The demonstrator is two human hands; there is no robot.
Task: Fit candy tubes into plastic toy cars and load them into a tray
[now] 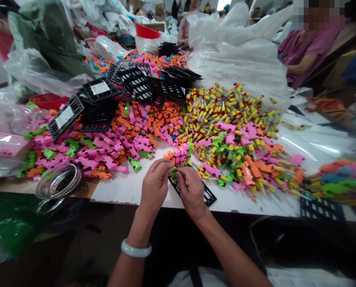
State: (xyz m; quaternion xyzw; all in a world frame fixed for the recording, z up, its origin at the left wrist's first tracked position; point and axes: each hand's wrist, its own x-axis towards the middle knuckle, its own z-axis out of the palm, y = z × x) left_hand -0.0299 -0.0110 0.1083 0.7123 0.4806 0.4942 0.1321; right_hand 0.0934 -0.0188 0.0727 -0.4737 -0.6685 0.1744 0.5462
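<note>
My left hand [156,181] and my right hand [191,189] meet at the table's front edge, fingertips pinched close together. A small green piece [174,173] shows between them, gripped by both. Under my hands lies a black slotted tray [209,196], partly hidden by my right hand. Just beyond my fingertips stands a cluster of pink pieces [180,154], with orange and green ones beside it. To the left spreads a heap of pink, orange and green toy pieces [100,149]. Yellow-and-red tubes [222,105] are piled to the right.
Black slotted trays [138,85] are stacked on the heap at the back. A clear basket [56,181] stands at the left front edge. Large plastic sheeting [237,52] rises behind the tubes. A person in a pink top [318,44] sits at the right back.
</note>
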